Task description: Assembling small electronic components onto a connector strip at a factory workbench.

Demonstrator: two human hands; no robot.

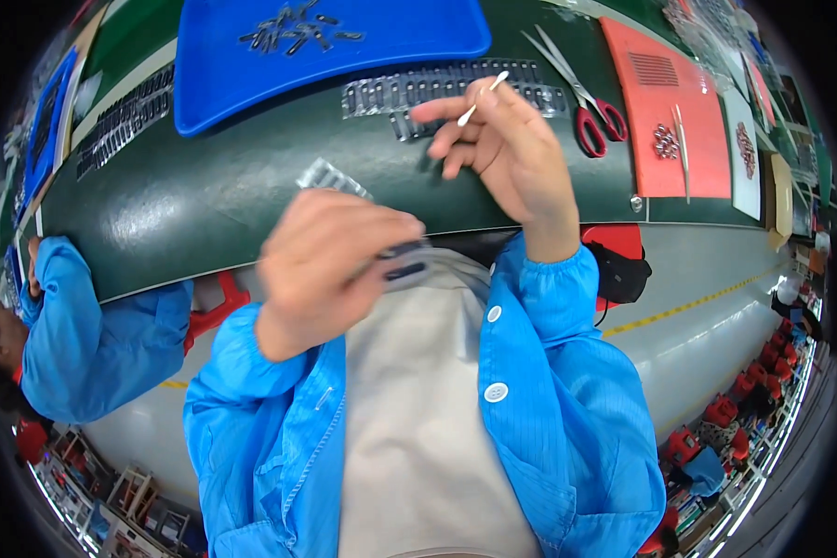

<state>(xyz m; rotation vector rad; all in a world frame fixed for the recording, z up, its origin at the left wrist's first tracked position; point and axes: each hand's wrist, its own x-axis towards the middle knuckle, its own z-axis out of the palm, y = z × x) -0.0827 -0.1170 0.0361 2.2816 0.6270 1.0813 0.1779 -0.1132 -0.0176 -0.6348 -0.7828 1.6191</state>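
While the right hand (516, 153) pinches a swab (501, 78), the left hand (318, 265) blurs around a strip (328, 177)

Although smeared, the left hand's fingers look curled and clamped on the strip, raised over the near edge of the table (130, 209). One clear end shows past the knuckles and dark bits (405, 271) show by the fingertips; whether these join beneath the hand, I cannot tell. The right thumb and forefinger are clamped on the swab, covering part of its stick, with both white tips visible; the other fingers are apart. Beyond, that hand partly covers rows of strips (400, 93). The blue tray (223, 104), holding scattered dark pieces (298, 39), is cut off at the top. At far left, a co-worker's hand (34, 264) shows only partly beyond a blue sleeve (65, 293).
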